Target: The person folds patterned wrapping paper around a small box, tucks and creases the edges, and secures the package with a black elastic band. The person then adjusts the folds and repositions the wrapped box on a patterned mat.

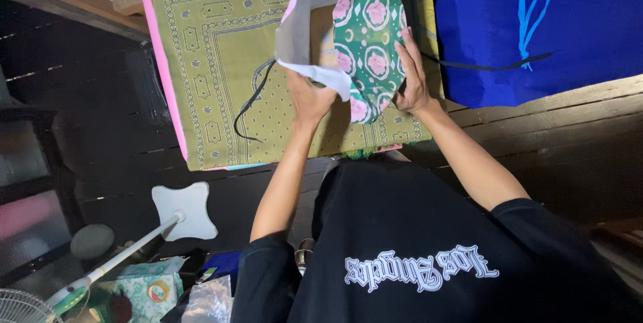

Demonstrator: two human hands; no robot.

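Floor: dark wooden boards [100, 95], with an olive patterned mat [221, 75] spread across them far from the person and a blue cloth [536, 21] to its right.
Left hand: the left hand [309, 100] is closed in a pinch on the pale grey edge of the fabric, fingers curled over the fold, at the near left of the piece.
Right hand: the right hand [412, 72] lies nearly flat, fingers spread and extended up the right side of the fabric; it presses or steadies the cloth, and whether the thumb grips behind I cannot tell.
Fabric: a green cloth with pink flower medallions [370, 35], grey on its reverse, is held up between both hands above the mat, not lying on it. Part of it is turned over so the grey side shows at left and the print at right.
Progress: by the look of it the cloth is part folded, doubled over once. It is not yet a flat, finished bundle and not yet laid down.
Cord: a thin black cord [251, 105] trails over the mat, left of the hands.
Near left: a white fan base and pole [182, 212] stand on the boards, with a tissue box [151, 286] and a clear plastic bag [211, 299] beside.
Person: black printed shirt [415, 256], near centre.
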